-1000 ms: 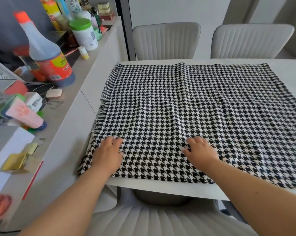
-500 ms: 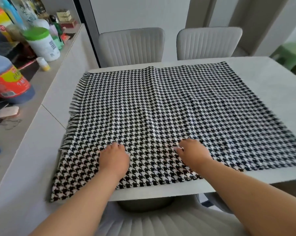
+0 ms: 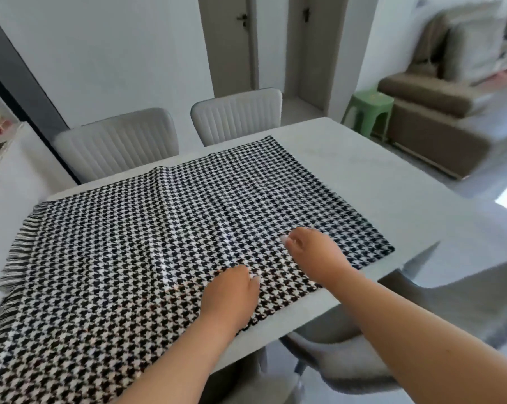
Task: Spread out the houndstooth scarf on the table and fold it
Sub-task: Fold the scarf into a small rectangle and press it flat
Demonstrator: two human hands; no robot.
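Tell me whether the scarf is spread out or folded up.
Spread out: the scarf lies flat across the table, fringe along its left edge, both hands resting on it.

One head-worn wide-angle view looks forward and down from above the near edge of the counter (image 3: 363, 170), close enough that both forearms enter from the bottom of the frame. It faces across the counter and tilts to the right, so the far edge runs uphill toward the right. The scarf (image 3: 159, 228) fills the middle and left. Two chairs (image 3: 237, 115) stand on the far side, with doors behind them and a sofa (image 3: 438, 112) at far right. Straight edges bow near the frame's borders.
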